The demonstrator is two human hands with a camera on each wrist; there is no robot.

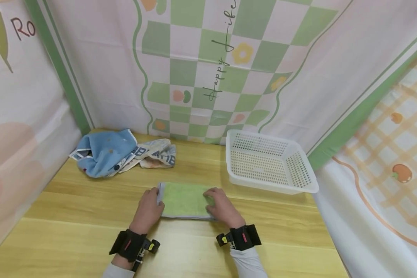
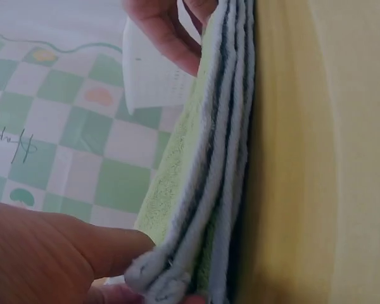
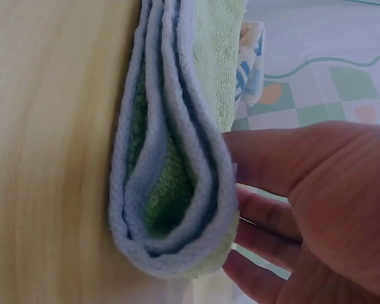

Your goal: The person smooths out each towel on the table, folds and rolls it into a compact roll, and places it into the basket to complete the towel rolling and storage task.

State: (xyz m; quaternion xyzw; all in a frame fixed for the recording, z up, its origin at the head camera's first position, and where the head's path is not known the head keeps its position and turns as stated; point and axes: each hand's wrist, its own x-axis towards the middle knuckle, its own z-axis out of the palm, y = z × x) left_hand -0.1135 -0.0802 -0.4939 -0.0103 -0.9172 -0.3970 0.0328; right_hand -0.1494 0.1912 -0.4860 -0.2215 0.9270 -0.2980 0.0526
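A folded green towel (image 1: 185,200) with a grey-blue edge lies on the table between both hands. At its left end my left hand (image 1: 148,206) pinches the layered corner; the left wrist view shows the thumb (image 2: 123,250) over the stacked edges, the other fingers mostly hidden below. My right hand (image 1: 224,208) rests at the towel's right end. In the right wrist view its fingers (image 3: 266,221) touch the upper side near the rounded fold, fairly straight, and the fold (image 3: 171,215) bulges loosely with several layers showing.
A white perforated plastic basket (image 1: 307,170) stands at the back right. Crumpled at the back left are a blue cloth (image 1: 107,150) and a pale cloth with lettering (image 1: 158,152). Patterned curtains (image 1: 215,69) hang around the wooden table (image 1: 191,247).
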